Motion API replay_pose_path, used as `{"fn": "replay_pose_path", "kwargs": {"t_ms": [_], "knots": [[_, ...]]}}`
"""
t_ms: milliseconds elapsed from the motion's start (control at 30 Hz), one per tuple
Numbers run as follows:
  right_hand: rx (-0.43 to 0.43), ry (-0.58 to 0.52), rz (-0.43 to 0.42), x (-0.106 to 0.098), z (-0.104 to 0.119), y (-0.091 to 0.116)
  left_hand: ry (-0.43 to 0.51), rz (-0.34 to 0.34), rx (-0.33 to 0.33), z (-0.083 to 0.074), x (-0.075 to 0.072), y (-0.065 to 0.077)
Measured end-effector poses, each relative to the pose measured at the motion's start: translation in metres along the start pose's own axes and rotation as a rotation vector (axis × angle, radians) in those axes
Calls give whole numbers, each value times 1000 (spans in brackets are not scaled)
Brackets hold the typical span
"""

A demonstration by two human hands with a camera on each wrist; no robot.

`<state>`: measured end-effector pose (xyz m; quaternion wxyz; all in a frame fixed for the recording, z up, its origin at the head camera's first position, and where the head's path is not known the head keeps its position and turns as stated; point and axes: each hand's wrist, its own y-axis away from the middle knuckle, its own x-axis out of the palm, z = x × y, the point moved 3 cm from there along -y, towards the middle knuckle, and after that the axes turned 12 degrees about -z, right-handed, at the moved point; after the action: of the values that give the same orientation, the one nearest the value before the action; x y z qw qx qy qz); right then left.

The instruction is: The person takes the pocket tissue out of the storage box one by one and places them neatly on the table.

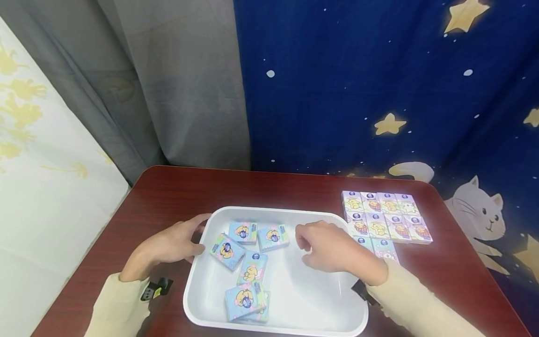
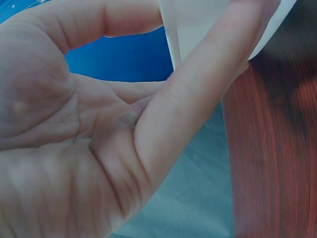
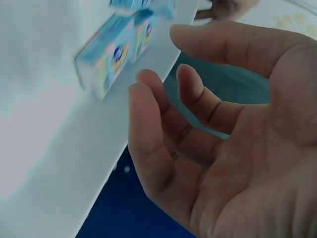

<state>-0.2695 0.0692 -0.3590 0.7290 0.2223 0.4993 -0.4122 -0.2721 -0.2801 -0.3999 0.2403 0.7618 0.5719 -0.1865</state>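
Note:
A white tray (image 1: 303,292) sits on the table with several small blue tissue packs (image 1: 252,267) in its left half, some overlapping. My left hand (image 1: 174,243) holds the tray's left rim; in the left wrist view the thumb and fingers lie on either side of the white wall (image 2: 193,25). Over the right half of the tray is my right hand (image 1: 328,245), fingers loosely bent and nothing between them. Beyond those fingertips, the right wrist view shows a blue pack (image 3: 106,62) against the white tray.
Purple tissue packs (image 1: 379,215) stand in neat rows on the table right of the tray. Bluish packs (image 1: 385,248) adjoin them in front, partly behind my right forearm. The dark red table (image 1: 189,189) ends at grey and blue curtains (image 1: 311,93).

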Motion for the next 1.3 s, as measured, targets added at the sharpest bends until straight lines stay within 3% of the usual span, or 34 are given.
{"fn": "replay_pose_path", "kwargs": {"t_ms": [300,733,933,1300], "knots": [[-33,-11,87,21,36,-12,-3,-6,-6,0,2,0],[-255,55,173,61,76,-18,-10,-10,-7,0,1,1],[-322,97,246,75,84,-13,-29,-7,-17,0,2,0],[-396,137,247,82,89,-10,-29,2,-4,1,0,-1]]}}
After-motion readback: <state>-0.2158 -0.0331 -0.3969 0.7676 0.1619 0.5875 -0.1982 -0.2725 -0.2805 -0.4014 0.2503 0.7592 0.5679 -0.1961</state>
